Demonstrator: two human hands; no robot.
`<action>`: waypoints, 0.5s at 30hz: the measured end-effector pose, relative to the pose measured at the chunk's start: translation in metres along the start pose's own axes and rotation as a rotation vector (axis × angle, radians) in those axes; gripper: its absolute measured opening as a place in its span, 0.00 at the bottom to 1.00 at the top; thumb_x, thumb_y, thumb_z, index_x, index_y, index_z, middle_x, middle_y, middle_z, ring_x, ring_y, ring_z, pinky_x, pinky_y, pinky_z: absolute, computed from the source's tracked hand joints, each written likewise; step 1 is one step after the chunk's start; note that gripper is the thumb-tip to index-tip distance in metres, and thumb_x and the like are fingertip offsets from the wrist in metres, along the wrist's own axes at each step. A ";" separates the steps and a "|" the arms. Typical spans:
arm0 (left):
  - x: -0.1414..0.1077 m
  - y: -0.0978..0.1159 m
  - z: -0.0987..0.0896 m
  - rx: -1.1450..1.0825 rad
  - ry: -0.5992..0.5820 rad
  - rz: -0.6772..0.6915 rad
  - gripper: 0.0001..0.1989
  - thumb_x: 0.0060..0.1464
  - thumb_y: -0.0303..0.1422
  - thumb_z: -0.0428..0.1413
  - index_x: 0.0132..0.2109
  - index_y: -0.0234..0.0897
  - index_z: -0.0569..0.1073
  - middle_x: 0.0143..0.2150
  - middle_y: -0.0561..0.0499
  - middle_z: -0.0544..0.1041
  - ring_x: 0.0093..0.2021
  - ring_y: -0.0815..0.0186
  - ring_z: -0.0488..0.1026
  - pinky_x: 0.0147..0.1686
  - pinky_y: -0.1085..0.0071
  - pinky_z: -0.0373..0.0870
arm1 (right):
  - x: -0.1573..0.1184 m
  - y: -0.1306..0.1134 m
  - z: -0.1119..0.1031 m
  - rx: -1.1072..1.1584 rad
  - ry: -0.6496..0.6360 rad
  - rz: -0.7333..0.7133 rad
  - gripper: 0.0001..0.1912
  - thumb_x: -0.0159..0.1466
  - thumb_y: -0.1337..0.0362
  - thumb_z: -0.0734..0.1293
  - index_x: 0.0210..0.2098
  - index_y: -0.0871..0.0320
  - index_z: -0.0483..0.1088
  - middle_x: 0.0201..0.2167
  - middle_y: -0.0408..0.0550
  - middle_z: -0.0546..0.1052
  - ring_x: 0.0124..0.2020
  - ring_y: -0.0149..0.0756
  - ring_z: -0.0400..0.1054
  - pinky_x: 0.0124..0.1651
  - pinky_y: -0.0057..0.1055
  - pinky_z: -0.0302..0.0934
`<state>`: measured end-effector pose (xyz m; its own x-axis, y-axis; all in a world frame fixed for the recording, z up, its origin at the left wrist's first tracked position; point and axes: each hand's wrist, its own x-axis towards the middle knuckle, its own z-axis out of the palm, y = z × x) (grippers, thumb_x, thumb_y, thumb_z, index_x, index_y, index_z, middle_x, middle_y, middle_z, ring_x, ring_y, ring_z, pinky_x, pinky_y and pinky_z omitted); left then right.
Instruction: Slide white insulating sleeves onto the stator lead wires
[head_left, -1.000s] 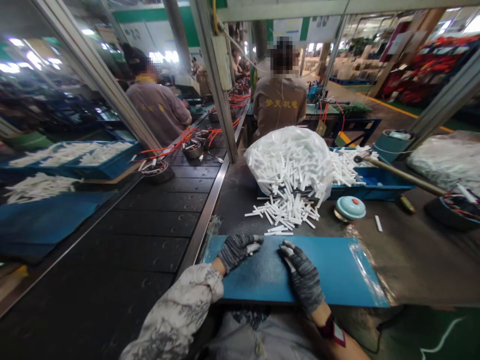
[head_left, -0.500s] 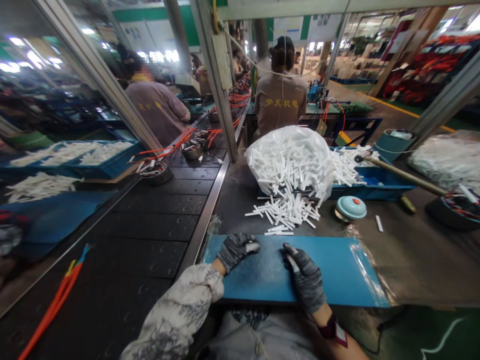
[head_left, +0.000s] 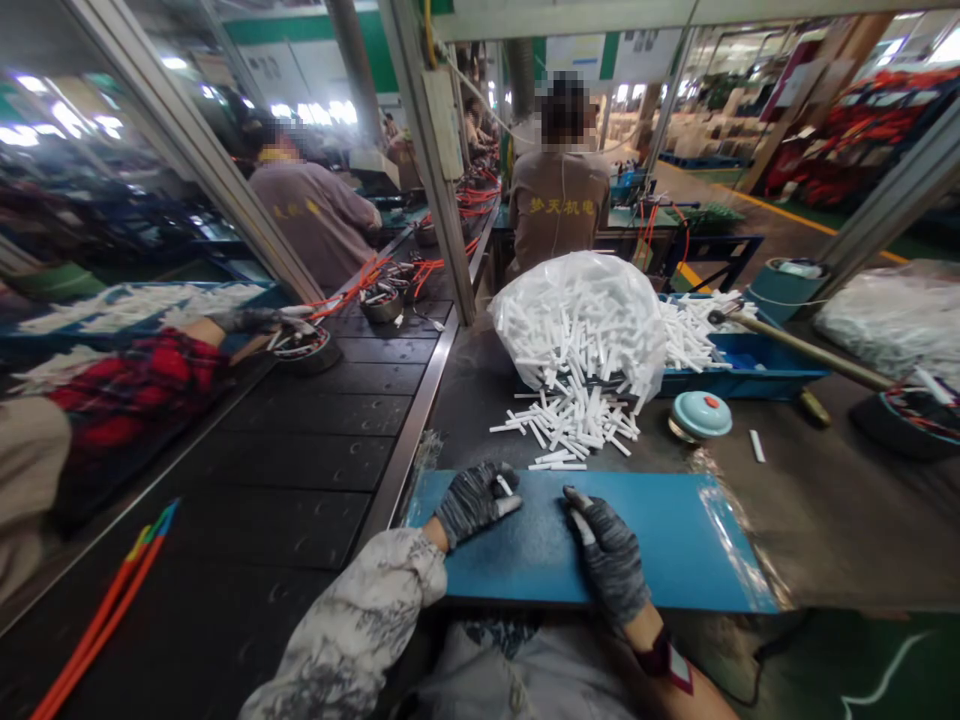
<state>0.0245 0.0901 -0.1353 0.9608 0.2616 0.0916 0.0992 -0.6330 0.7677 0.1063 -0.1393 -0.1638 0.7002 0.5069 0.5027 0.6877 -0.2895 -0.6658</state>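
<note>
Over the left part of a blue mat [head_left: 675, 560], my left hand [head_left: 472, 500] in a grey-striped glove has its fingers curled. A small white piece [head_left: 504, 485] shows at its fingertips; the rest of it is hidden. To the right, my gloved right hand [head_left: 615, 555] hovers at the mat with thumb and forefinger extended, and nothing shows between them. Just beyond the mat lies a loose pile of short white tubes [head_left: 577, 420]. They spill from a clear plastic bag [head_left: 585, 300] full of such tubes.
A blue tray [head_left: 750, 383] of white tubes, a round light-blue container [head_left: 701, 415] and one loose tube [head_left: 757, 446] are to the right. On the left runs a dark conveyor [head_left: 300, 440] carrying wired round parts [head_left: 304, 350]. A co-worker's plaid sleeve [head_left: 150, 375] reaches across there.
My left hand has turned slightly, and a white piece now shows at its fingertips. My right hand has barely moved. A co-worker's arm has come in at the left, reaching to a wired part.
</note>
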 end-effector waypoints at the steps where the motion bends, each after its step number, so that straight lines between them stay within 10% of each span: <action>1: 0.000 -0.001 0.000 -0.004 0.014 0.019 0.11 0.51 0.35 0.61 0.43 0.38 0.75 0.37 0.51 0.79 0.38 0.65 0.76 0.41 0.69 0.72 | 0.000 0.000 0.000 -0.004 0.001 -0.004 0.17 0.70 0.63 0.59 0.53 0.53 0.74 0.45 0.49 0.81 0.44 0.37 0.77 0.51 0.34 0.72; 15: 0.000 -0.007 -0.002 -0.174 -0.011 -0.038 0.14 0.60 0.38 0.52 0.48 0.40 0.76 0.47 0.50 0.80 0.49 0.63 0.75 0.55 0.66 0.68 | 0.001 0.000 0.000 -0.026 -0.011 -0.004 0.17 0.70 0.63 0.58 0.52 0.53 0.75 0.45 0.49 0.81 0.45 0.37 0.77 0.51 0.34 0.72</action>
<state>0.0231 0.0959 -0.1390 0.9602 0.2742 0.0535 0.0906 -0.4868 0.8688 0.1067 -0.1389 -0.1635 0.6950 0.5173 0.4994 0.6956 -0.3079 -0.6492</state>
